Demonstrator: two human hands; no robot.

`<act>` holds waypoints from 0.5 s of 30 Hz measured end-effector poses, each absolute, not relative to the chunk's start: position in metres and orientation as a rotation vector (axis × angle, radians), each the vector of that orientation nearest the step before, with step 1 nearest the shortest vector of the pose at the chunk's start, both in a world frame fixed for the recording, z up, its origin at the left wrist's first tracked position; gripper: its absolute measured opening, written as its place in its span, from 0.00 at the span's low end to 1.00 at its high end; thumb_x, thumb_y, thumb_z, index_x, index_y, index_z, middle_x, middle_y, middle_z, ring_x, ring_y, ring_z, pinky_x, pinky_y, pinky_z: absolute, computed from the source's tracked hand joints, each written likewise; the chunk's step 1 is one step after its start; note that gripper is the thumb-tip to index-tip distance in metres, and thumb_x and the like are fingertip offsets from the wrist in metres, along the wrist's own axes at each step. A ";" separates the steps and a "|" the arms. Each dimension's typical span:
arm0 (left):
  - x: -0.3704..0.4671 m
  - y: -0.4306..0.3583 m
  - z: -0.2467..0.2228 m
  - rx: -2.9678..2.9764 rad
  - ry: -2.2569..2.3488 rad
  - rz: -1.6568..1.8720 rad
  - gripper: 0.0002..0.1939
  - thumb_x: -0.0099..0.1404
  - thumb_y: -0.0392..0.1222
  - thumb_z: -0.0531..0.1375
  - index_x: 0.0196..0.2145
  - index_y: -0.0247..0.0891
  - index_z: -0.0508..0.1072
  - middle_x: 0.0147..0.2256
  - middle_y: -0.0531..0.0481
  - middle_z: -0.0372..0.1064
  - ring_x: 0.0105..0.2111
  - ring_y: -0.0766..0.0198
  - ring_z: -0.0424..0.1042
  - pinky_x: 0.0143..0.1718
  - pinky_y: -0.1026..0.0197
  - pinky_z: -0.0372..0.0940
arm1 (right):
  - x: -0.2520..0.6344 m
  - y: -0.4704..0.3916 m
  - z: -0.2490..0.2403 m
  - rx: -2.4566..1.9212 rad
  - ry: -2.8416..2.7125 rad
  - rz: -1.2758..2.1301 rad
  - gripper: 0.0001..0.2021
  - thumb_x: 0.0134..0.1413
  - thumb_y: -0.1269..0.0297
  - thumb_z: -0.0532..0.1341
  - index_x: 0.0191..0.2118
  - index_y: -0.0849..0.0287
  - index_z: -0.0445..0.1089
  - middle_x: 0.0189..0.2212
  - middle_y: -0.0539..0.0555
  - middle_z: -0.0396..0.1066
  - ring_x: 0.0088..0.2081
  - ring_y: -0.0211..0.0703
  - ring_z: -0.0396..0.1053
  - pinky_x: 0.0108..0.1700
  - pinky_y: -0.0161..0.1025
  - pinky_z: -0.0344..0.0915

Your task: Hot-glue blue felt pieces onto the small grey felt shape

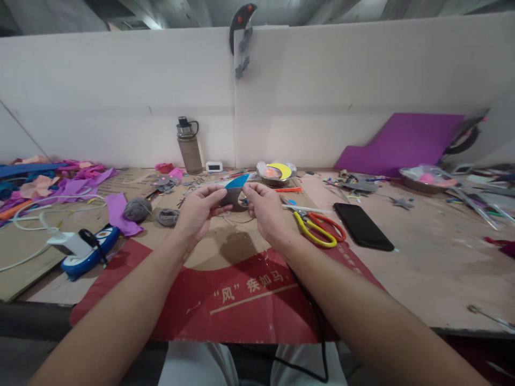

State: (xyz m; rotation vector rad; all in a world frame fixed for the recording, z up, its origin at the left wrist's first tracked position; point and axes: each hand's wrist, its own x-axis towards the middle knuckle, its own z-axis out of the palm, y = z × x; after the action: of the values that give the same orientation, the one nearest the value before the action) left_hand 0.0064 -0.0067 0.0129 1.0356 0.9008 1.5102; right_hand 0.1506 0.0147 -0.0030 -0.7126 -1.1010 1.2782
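Note:
My left hand [203, 209] is closed, its thumb and fingers pinching one side of a small craft piece with a pointed blue top [237, 182] and a dark grey part [231, 199] below. On the other side, my right hand [263, 209] grips the same piece between thumb and fingers. Both hands hold it a little above the table, over brown and red cardboard [241, 316]. Fingertips hide part of the piece. Just right of my right hand lie yellow-handled scissors [316, 230] and a red-handled tool [332, 225].
A black phone [362, 226] lies right of the scissors. Grey yarn [137, 209], a power strip [90, 254] with white cables and coloured scraps [76, 187] are at left. A bottle [189, 150] and a bowl with a yellow crescent [280, 171] stand near the white partition.

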 end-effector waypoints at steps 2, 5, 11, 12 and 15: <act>0.006 -0.006 0.013 1.018 0.907 1.515 0.10 0.49 0.39 0.71 0.28 0.35 0.74 0.27 0.53 0.72 0.26 0.68 0.72 0.31 0.62 0.75 | 0.150 0.012 -0.002 -0.693 -1.115 1.285 0.15 0.43 0.53 0.66 0.27 0.57 0.65 0.19 0.41 0.52 0.21 0.30 0.42 0.24 0.36 0.39; 0.005 -0.004 0.012 0.985 0.924 1.507 0.08 0.51 0.37 0.69 0.28 0.35 0.73 0.26 0.53 0.71 0.24 0.70 0.69 0.28 0.62 0.75 | 0.150 0.009 0.001 -0.668 -1.133 1.308 0.13 0.44 0.55 0.66 0.28 0.58 0.65 0.19 0.41 0.54 0.20 0.29 0.42 0.23 0.35 0.40; 0.006 -0.002 0.010 0.935 0.944 1.499 0.06 0.54 0.36 0.65 0.31 0.35 0.73 0.28 0.52 0.72 0.25 0.68 0.71 0.23 0.66 0.71 | 0.150 0.004 0.003 -0.687 -1.186 1.332 0.12 0.44 0.56 0.66 0.28 0.58 0.66 0.21 0.42 0.56 0.20 0.29 0.43 0.22 0.34 0.39; 0.006 -0.002 0.010 0.931 0.948 1.498 0.06 0.54 0.36 0.64 0.32 0.35 0.73 0.27 0.52 0.72 0.25 0.68 0.71 0.22 0.67 0.70 | 0.150 0.003 0.003 -0.691 -1.195 1.326 0.12 0.45 0.56 0.66 0.28 0.58 0.66 0.21 0.42 0.56 0.20 0.29 0.43 0.22 0.34 0.40; 0.005 0.000 0.009 0.941 0.952 1.491 0.05 0.55 0.37 0.64 0.31 0.35 0.73 0.26 0.52 0.72 0.23 0.69 0.70 0.21 0.69 0.67 | 0.150 0.004 0.002 -0.694 -1.224 1.326 0.12 0.45 0.56 0.65 0.27 0.58 0.65 0.20 0.42 0.54 0.20 0.29 0.43 0.22 0.34 0.41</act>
State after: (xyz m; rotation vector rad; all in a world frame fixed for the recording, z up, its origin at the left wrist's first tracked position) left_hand 0.0046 -0.0001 0.0089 0.9410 0.9521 1.4908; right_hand 0.1501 0.0041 0.0023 -0.6941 -1.2240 1.3259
